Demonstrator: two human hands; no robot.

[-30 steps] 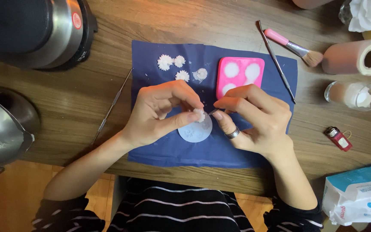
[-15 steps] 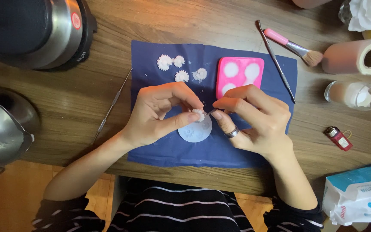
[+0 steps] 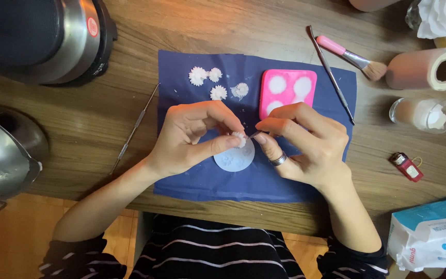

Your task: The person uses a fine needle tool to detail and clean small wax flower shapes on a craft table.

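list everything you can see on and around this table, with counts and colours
blue cloth mat: 1, dark blue, table centre
small white flower pieces: 4, white, top left of mat
pink mould: 1, pink with white-filled cavities, top right of mat
round white disc: 1, white, on mat under the hands
thin metal tool: 1, silver, on table left of mat
long thin tool: 1, dark, across mat's right edge
brush: 1, pink handle, upper right
tape roll: 1, pale, right
glass cup: 1, clear, right
small red item: 1, right
wipes pack: 1, white and blue, lower right
metal appliances: 2, silver and black, left
left hand: fingers pinch a tiny white piece
right hand: ring, holds a fine tool to it
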